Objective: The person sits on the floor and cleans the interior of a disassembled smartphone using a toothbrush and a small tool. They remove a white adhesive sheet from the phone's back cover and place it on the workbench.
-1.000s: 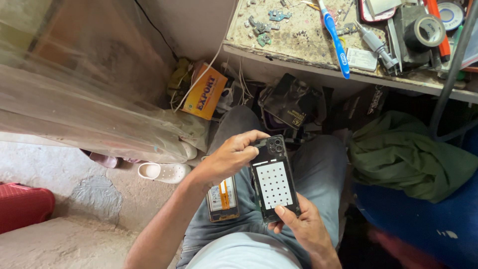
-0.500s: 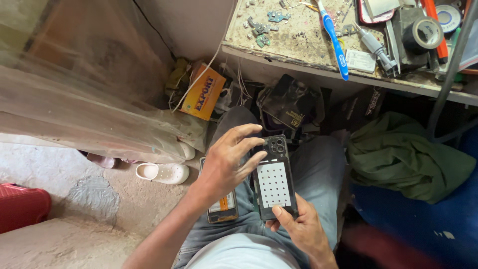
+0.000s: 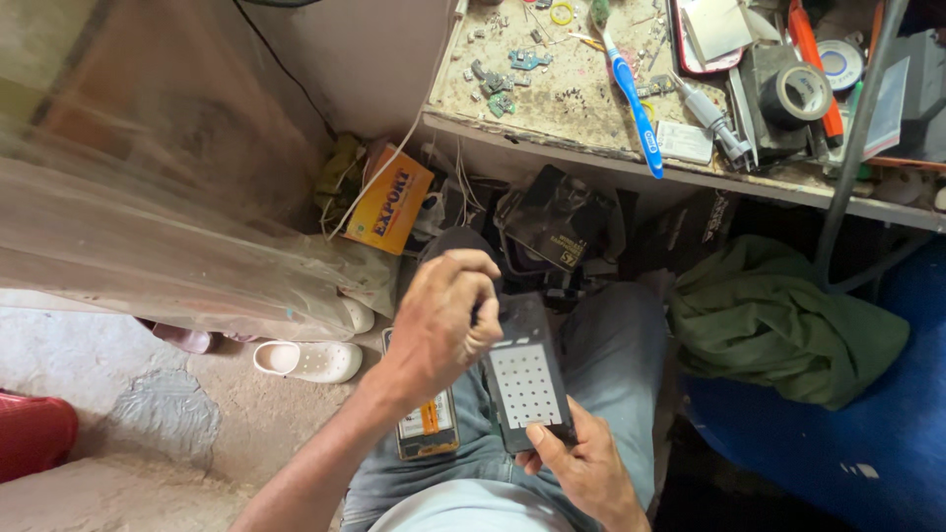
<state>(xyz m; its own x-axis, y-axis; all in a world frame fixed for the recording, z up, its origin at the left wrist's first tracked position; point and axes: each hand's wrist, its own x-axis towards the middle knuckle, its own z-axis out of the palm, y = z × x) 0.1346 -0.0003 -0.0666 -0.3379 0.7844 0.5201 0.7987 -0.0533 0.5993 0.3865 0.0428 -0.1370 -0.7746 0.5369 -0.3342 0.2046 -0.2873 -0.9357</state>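
Observation:
On my lap I hold a black flat device (image 3: 527, 384) with a grid of white dots on its face. My right hand (image 3: 586, 468) grips its lower end from below, thumb on the bottom edge. My left hand (image 3: 443, 325) is curled over the device's upper left edge, fingers bent tight against it; whether they pinch a small tool is hidden. A second flat device (image 3: 426, 429) with an orange strip lies on my left thigh, partly under my left wrist.
A cluttered workbench (image 3: 591, 158) runs across the top with a blue toothbrush (image 3: 636, 103), a tape roll (image 3: 798, 94) and small parts. Below it sit an orange box (image 3: 391, 197) and green cloth (image 3: 778, 315). A white sandal (image 3: 307, 360) lies on the floor beside plastic sheeting (image 3: 148, 227).
My left hand has slid from the device's top to its upper left edge and its fingers have curled tighter. The right hand keeps its hold on the lower end.

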